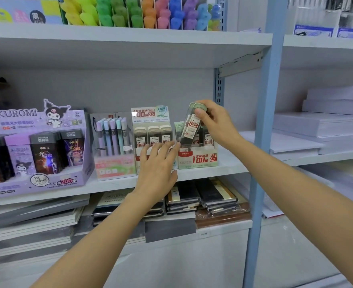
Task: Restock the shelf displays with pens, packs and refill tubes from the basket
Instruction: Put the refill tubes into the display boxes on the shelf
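Right hand [214,121]: grip closed on the green cap of a refill tube [189,125], held tilted over the 0.7 box [198,159].
Left hand [158,163]: open, fingers spread, empty, before the 0.5 box [142,121].
Shelf [229,163]: carries both boxes.

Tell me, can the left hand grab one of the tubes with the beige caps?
Probably yes. The left hand is open, right in front of the beige-capped tubes, whose caps stand clear above their display box; nothing blocks them.
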Demonstrator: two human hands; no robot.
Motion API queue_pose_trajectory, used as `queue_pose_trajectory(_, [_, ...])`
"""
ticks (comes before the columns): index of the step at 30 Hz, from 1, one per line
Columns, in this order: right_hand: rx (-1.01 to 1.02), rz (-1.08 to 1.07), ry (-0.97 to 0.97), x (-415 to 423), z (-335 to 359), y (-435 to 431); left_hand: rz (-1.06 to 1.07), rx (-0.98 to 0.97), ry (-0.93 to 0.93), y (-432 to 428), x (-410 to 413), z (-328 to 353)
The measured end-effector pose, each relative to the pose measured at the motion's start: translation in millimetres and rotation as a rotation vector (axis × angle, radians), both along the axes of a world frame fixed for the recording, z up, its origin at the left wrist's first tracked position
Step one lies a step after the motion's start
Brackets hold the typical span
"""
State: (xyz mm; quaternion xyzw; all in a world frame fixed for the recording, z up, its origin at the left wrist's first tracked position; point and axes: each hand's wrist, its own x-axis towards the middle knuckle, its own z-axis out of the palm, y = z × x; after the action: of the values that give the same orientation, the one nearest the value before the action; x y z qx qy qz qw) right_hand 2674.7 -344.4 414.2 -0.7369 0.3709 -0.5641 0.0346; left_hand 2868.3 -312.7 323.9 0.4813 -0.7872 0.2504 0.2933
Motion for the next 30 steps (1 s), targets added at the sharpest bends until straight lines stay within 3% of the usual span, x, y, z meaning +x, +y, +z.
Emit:
queue_pose_trajectory(12, [0.118, 0.051, 0.221, 0, 9, -4, 0.010, 0.009, -0.014, -2, 1, 1])
queue_pose_trajectory(17, [0.136, 0.056, 0.059, -6, 11, -4, -0.002, 0.013, -0.014, -3, 1, 1])
queue_pose_trajectory(22, [0.014, 0.115, -0.187, -9, 18, 2, -0.005, 0.011, -0.006, -2, 2, 0])
queue_pose_trajectory(30, [0.013, 0.083, -0.012, -11, -1, 9, 0.034, -0.011, -0.038, -1, -1, 0])
